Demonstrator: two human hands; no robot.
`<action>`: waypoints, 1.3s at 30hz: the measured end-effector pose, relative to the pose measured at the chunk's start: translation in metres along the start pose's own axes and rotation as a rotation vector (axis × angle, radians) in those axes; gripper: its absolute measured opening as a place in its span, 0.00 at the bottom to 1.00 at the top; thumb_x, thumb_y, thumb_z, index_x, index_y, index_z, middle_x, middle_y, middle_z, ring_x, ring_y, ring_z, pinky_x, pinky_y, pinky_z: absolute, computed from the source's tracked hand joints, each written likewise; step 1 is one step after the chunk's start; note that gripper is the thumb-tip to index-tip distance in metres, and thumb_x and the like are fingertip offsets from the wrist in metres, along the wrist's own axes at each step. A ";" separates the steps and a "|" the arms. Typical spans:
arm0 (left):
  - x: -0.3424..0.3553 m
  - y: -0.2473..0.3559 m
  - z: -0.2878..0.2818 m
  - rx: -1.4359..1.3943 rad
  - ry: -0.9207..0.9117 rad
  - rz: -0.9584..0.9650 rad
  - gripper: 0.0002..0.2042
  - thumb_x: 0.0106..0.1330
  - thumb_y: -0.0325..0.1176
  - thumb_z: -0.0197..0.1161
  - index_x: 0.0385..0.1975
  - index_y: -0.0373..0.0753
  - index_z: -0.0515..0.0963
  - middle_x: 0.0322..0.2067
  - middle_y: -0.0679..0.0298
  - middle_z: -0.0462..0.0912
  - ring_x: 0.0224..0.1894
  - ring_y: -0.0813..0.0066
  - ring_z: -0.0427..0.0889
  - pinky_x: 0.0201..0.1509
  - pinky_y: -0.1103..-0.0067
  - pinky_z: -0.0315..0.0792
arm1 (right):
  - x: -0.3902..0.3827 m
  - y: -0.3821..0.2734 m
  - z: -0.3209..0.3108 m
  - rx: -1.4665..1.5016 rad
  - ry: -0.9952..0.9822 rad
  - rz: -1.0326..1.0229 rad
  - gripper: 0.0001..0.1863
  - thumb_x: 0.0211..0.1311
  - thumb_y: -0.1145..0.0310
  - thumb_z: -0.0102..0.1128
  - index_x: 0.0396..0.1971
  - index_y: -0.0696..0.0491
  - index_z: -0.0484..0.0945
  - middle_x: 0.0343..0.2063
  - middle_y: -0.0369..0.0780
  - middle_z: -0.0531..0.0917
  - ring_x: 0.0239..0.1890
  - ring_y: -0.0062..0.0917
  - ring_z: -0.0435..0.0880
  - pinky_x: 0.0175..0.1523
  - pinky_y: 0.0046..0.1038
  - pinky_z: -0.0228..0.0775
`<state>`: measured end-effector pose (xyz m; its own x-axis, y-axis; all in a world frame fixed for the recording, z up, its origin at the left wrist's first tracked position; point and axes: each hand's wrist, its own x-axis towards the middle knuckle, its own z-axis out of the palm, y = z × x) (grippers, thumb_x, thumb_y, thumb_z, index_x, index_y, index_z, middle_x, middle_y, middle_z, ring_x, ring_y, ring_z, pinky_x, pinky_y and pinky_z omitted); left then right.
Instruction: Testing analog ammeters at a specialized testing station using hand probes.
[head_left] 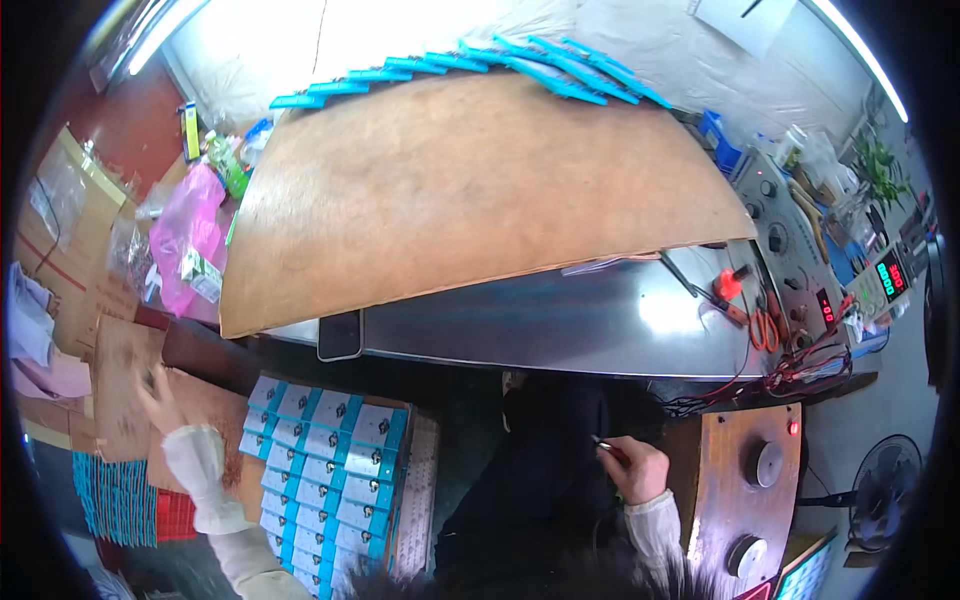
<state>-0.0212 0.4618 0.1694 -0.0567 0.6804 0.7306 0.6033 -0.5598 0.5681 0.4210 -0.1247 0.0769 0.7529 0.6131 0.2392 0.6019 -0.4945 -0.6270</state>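
My left hand (163, 402) is stretched out to the left over a brown board (130, 380), fingers apart, with no held thing that I can make out. Close to my lap, my right hand (638, 470) is closed round a slim pen-like tool (612, 450) with a dark and red handle, its tip pointing up and left; its exact kind is too small to tell. Between my arms lies a stack topped with rows of light blue pieces (318, 470), each bearing a pale plate and a small metal part.
A large brown board (480, 180) covers most of the metal bench (450, 330), with blue pieces (420, 65) lined along its far edge. A phone (340, 335) lies at the front edge. Orange-handled scissors (764, 330), instruments (785, 230) and a knobbed metal box (745, 490) stand right.
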 end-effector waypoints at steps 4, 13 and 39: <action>0.000 0.304 0.040 -0.192 -0.204 0.495 0.22 0.63 0.25 0.59 0.58 0.33 0.69 0.56 0.55 0.73 0.60 0.61 0.70 0.65 0.71 0.60 | -0.012 -0.003 0.010 0.033 0.016 -0.044 0.08 0.50 0.67 0.70 0.29 0.52 0.82 0.21 0.40 0.83 0.24 0.32 0.83 0.31 0.29 0.75; -0.076 0.557 0.269 0.043 -0.394 1.783 0.45 0.48 0.16 0.60 0.69 0.57 0.55 0.65 0.51 0.61 0.68 0.55 0.61 0.70 0.62 0.56 | -0.020 0.014 -0.020 0.058 0.212 0.045 0.08 0.50 0.69 0.69 0.30 0.53 0.82 0.21 0.39 0.83 0.24 0.30 0.83 0.30 0.28 0.74; -0.056 0.488 0.213 0.105 -0.637 1.711 0.28 0.58 0.25 0.56 0.61 0.55 0.68 0.58 0.55 0.69 0.64 0.54 0.66 0.64 0.69 0.66 | -0.055 0.053 -0.018 0.031 0.182 0.177 0.08 0.49 0.69 0.69 0.30 0.52 0.81 0.23 0.39 0.83 0.25 0.32 0.82 0.31 0.31 0.74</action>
<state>0.4460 0.2511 0.3247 0.8663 -0.4722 0.1631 -0.2909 -0.7422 -0.6038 0.4160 -0.1953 0.0437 0.8830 0.3966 0.2512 0.4502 -0.5636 -0.6926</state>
